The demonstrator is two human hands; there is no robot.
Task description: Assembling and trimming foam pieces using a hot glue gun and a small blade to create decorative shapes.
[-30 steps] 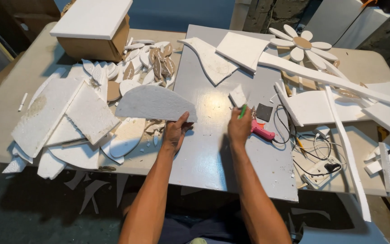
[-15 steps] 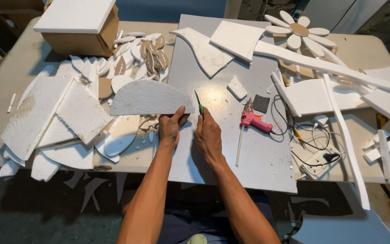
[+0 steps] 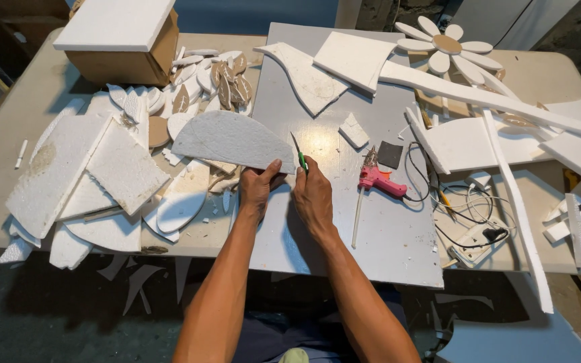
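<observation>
Atop cardboard box (image 3: pixel 129 64), foam slab (image 3: pixel 112 23)

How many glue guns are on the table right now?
1. A pink glue gun lies on the grey board, just right of the right hand. Others may be hidden under foam pieces.

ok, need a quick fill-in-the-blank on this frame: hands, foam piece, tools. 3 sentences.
1. The left hand holds the half-round foam piece by its ____ end.
2. The right hand holds a cutter with a ____ handle.
3. The pink glue gun lies to the ____ of the right hand on the grey board.

Missing words: right; green; right
</observation>
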